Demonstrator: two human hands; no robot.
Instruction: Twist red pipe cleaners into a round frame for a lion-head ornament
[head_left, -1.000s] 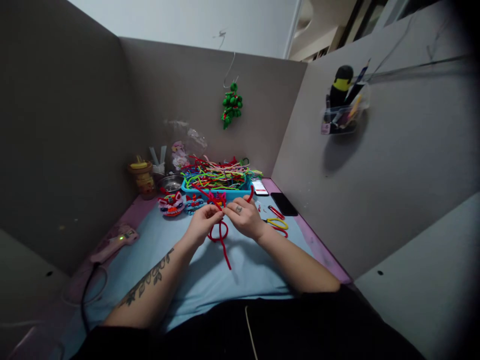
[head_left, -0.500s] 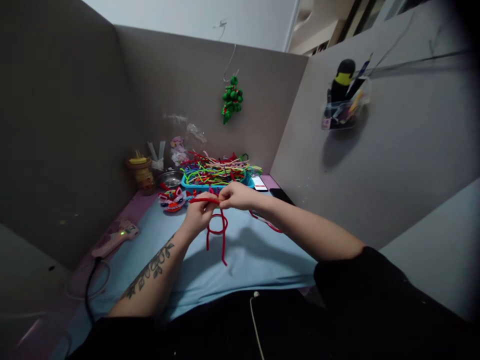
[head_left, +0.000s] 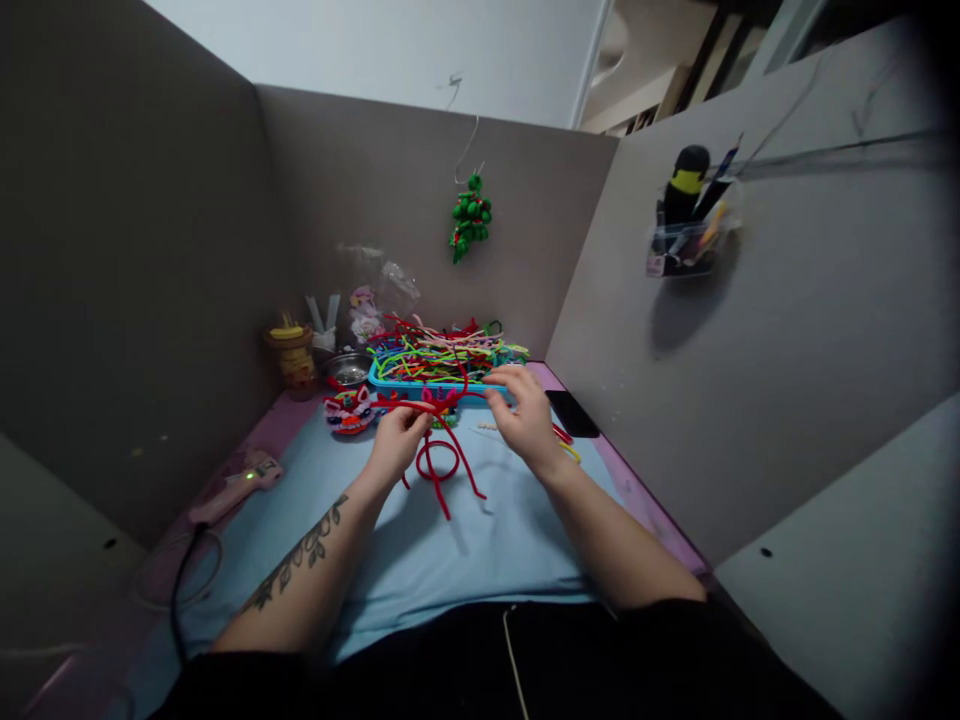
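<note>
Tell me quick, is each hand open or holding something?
Left hand: closed, pinching red fuzzy wires.
Right hand: open, thumb and fingers apart; can't tell if it touches a wire tip.

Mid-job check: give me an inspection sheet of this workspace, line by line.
Surface: blue cloth, wrinkled near the body, over a pink table.
Job's things: red stems, some hanging, one looped; full blue tray behind.
Clutter: glue gun, green light on, at left; black phone at right.
Hands: left pinches the red stems; right has fingers parted beside them, contact unclear.
Cables: black cable runs from the glue gun towards the body.
Surroundings: grey panels; green ornament hanging.
</note>
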